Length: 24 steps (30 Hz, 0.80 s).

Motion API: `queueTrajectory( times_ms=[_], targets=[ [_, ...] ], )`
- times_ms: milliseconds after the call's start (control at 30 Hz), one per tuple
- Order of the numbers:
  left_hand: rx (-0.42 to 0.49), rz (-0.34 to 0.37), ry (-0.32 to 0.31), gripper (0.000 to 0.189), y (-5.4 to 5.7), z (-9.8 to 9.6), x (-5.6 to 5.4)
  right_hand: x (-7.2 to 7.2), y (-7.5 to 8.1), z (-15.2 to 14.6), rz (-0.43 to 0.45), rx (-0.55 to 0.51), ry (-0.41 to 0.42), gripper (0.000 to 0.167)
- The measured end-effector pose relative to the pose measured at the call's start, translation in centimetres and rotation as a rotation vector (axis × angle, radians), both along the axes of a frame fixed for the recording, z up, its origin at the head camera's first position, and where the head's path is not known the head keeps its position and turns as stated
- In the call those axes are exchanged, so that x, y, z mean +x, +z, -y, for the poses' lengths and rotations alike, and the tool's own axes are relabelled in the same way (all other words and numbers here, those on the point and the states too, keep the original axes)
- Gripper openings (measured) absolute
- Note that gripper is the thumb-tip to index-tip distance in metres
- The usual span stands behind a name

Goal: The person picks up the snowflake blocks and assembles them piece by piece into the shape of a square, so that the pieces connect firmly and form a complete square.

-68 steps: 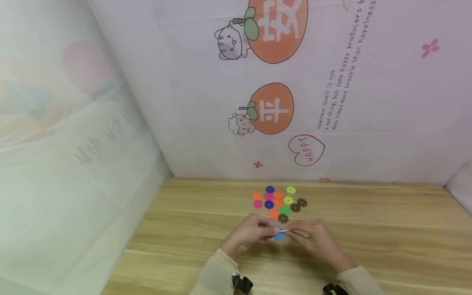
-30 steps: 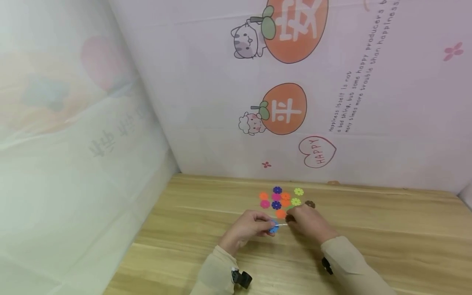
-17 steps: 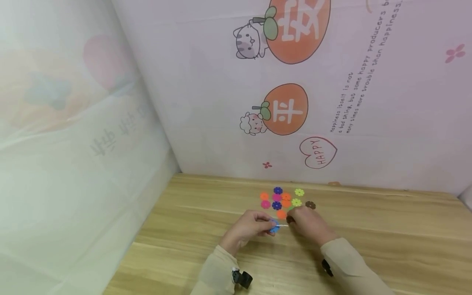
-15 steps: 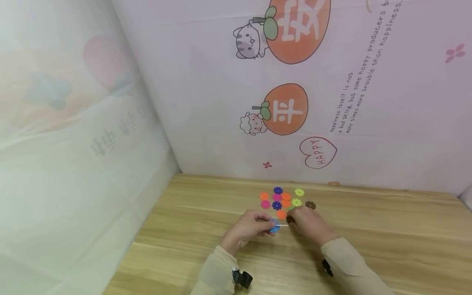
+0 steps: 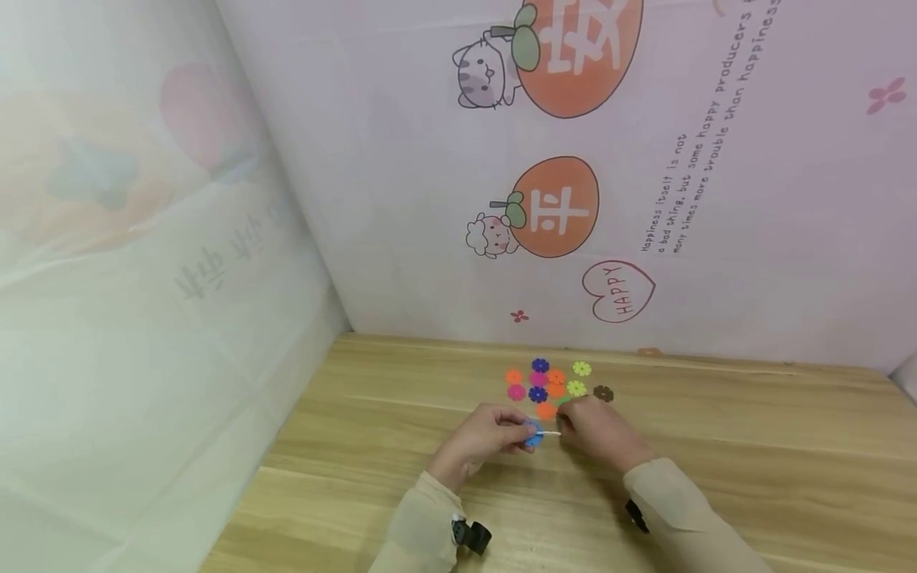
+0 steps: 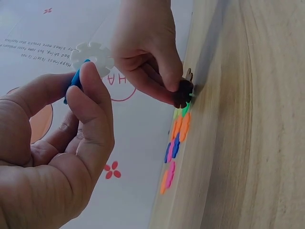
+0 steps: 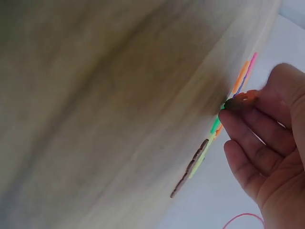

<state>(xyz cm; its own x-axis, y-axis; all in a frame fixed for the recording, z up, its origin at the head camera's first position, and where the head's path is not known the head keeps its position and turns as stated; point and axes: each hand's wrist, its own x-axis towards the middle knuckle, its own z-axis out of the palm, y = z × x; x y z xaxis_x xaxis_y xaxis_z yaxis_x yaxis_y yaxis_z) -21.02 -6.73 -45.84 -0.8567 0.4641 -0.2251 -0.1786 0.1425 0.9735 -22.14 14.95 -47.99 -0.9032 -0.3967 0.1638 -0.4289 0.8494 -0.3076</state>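
Note:
A blue notched plastic disc [image 6: 74, 86] is pinched between the thumb and fingers of my left hand [image 5: 487, 439]. Joined to it is a white notched disc [image 6: 91, 58], which appears edge-on in the head view and points toward the right hand. My right hand [image 5: 598, 430] is low at the near right side of the loose discs. Its thumb and fingertips pinch a dark brown notched disc [image 6: 183, 94], seen clearly in the left wrist view. In the head view that hand hides the brown disc and covers part of a green disc [image 5: 563, 402].
Several loose flower-shaped discs lie on the wooden table [image 5: 372, 422]: navy [image 5: 540, 365], pink [image 5: 517, 391], orange [image 5: 513, 376], yellow [image 5: 582, 368] and another brown disc [image 5: 604, 393]. A printed cloth wall [image 5: 401, 239] rises behind the table, with a pale cloth [image 5: 143, 358] at the left.
The right hand has let go of the white disc and moved right and away to the brown discs, one of which it now pinches. The left hand keeps hold of the joined pair.

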Motion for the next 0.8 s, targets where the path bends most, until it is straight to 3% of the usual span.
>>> queueTrajectory(
  times_ms=[233,333,433,567,667,800],
  targets=[
    [0.023,0.026,-0.01,0.016,0.2,0.1,0.2,-0.3,-0.6,-1.0,0.036,-0.139,-0.065,0.01],
    [0.028,0.018,-0.016,0.017,0.0,0.1,0.2,0.2,-0.3,-1.6,0.086,-0.258,-0.092,0.006],
    [0.028,0.013,-0.004,0.017,0.0,0.1,0.0,1.3,0.6,-2.1,0.199,-0.429,-0.147,0.009],
    [0.031,0.009,0.009,0.017,0.1,0.1,-0.1,2.9,1.9,-2.5,0.4,-0.682,-0.217,0.029],
    [0.036,0.007,0.0,0.017,0.1,0.1,-0.1,3.8,2.4,-2.6,0.521,-0.875,-0.224,0.036],
    [0.046,0.006,-0.01,0.017,0.0,0.1,0.0,4.6,2.9,-2.6,0.631,-1.013,-0.186,0.036]
  ],
)
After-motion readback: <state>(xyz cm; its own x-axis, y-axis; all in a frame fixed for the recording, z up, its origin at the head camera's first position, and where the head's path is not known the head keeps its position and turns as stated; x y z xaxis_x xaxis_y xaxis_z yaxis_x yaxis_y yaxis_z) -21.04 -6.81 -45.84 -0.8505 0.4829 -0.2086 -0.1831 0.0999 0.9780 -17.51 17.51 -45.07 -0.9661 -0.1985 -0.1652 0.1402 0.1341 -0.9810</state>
